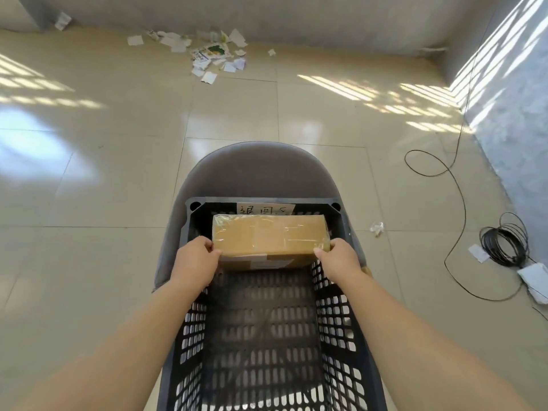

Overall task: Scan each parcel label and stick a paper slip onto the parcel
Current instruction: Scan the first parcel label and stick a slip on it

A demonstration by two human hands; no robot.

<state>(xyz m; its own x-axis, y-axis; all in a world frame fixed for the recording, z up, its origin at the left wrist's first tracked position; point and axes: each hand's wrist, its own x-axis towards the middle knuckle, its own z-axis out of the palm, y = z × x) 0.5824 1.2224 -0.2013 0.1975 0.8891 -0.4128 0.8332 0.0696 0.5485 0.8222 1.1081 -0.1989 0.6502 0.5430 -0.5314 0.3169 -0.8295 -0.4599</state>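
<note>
Both forearms are extended from the lower edge of the view over a black perforated crate [335, 321], which is carried on the seat of a grey chair [252, 173]. At the far end of this crate a brown cardboard parcel [271, 237], wrapped in clear tape, is held between the hands. The left hand [195, 259] is closed round the left end and the right hand [338, 258] round the right end, with the thumbs laid on the top edge. A two-handed end grip is judged to be used so that the parcel is kept level and can be passed between the crate walls. Whether the parcel is resting on the crate bottom or is held just above it cannot be determined. A pale label [269, 264] is partly seen on the near face; its print cannot be read, and the face is judged to need turning upward before scanning. A handwritten paper tag [265, 209] is fixed to the far crate wall, just behind the parcel. The side walls stand close beside both hands and limit sideways movement. Torn paper scraps [207, 54] are scattered on the tiled floor by the far wall, and a coiled black cable [504, 243] lies well apart to the right. No scanner or slip is in view.
</note>
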